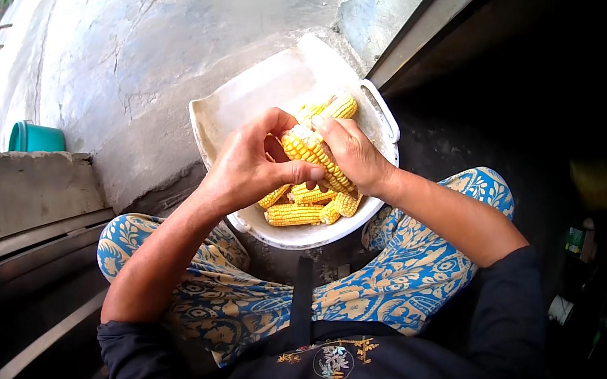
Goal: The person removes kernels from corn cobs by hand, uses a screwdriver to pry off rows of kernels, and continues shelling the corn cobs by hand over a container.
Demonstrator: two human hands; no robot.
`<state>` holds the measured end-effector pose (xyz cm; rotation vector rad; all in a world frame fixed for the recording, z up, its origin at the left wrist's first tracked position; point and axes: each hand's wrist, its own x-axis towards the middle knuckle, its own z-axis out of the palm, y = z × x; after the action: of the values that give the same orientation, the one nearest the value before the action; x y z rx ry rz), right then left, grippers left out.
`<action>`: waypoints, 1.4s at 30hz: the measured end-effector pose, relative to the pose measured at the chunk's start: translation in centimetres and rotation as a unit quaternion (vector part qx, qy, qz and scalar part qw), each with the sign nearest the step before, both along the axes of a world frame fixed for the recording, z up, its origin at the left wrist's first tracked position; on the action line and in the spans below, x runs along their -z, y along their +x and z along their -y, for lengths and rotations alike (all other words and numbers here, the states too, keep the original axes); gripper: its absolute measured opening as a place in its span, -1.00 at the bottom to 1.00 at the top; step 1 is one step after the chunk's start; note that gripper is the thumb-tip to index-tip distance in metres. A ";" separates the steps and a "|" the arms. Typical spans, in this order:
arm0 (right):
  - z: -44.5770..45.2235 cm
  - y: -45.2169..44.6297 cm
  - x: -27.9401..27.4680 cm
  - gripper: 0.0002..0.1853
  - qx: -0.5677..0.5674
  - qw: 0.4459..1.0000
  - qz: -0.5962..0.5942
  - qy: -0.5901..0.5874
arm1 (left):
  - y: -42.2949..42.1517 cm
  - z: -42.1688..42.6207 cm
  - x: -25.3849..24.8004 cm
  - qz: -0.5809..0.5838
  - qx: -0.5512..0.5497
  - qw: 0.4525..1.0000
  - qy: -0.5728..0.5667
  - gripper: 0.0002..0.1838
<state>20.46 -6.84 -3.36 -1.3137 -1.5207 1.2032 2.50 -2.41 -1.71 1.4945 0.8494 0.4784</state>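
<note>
An ear of corn [312, 156] with yellow kernels is held up over a white plastic basin [309, 237]. From the left side, my left hand [258, 157] curves around it, its thumb lying across the lower part of the ear. My right hand [357, 154] grips the other side, with its thumb pressed near the pale upper end. Some fingers of both hands are hidden behind the ear. Below, several more husked ears [293, 215] lie in the basin, and another ear [341, 107] rests towards its far side.
The basin stands between my bent knees in blue and cream patterned trousers [398, 284]. A teal bucket [39, 137] is at the far left behind a low concrete wall [12, 195]. A door frame edge [441, 13] rises at the upper right. The right side is very dark.
</note>
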 end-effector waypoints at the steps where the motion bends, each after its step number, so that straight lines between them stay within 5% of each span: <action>1: -0.1 -0.2 -0.4 -0.49 0.008 1.000 0.018 0.020 | 0.0 -0.1 0.0 0.006 -0.002 1.000 0.016 -0.39; 3: -0.2 -0.4 -1.5 -0.46 0.004 0.959 -0.213 -0.186 | -0.2 -0.3 0.1 0.002 -0.002 1.000 0.011 -0.40; 6: 0.0 0.0 -1.4 -0.39 -0.048 0.980 -0.088 -0.173 | -0.4 -0.6 0.5 0.004 -0.045 0.999 -0.023 -0.42; 16: -0.1 0.1 -1.6 -0.28 -0.097 0.988 0.042 -0.114 | -0.4 -0.6 -1.7 -0.124 0.052 0.991 0.004 -0.53; 25: -0.3 -0.3 -0.5 -0.36 -0.071 0.994 -0.048 -0.061 | -0.4 -0.4 -2.4 -0.109 0.061 0.990 0.059 -0.53; 27: -0.4 -0.2 -0.3 -0.38 -0.055 0.988 -0.075 -0.121 | -0.5 -0.5 -1.5 -0.091 0.059 0.994 0.031 -0.53; 28: -0.4 0.1 -0.6 -0.40 -0.060 0.956 -0.122 -0.261 | -0.6 -0.6 -1.3 -0.077 0.051 0.996 0.005 -0.52; 32: -0.4 0.2 -1.4 -0.37 -0.064 0.926 -0.211 -0.307 | -0.5 -0.8 -2.1 -0.077 0.058 0.995 -0.017 -0.51; 36: -0.4 0.7 -0.7 -0.33 -0.073 0.932 -0.238 -0.265 | -1.0 -1.3 -2.1 -0.017 0.032 0.998 -0.049 -0.53; 39: -0.4 0.9 -0.3 -0.35 -0.123 0.989 -0.046 -0.065 | -1.0 -1.6 -2.7 -0.012 0.032 0.996 -0.086 -0.55; 42: -0.2 0.7 -0.4 -0.42 -0.111 0.988 -0.081 -0.075 | -1.0 -1.5 -2.7 -0.012 0.042 0.994 -0.103 -0.57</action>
<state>21.12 -6.59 -2.97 -1.1323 -1.5106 1.5535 1.45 -0.92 1.01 1.3426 0.8261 0.3011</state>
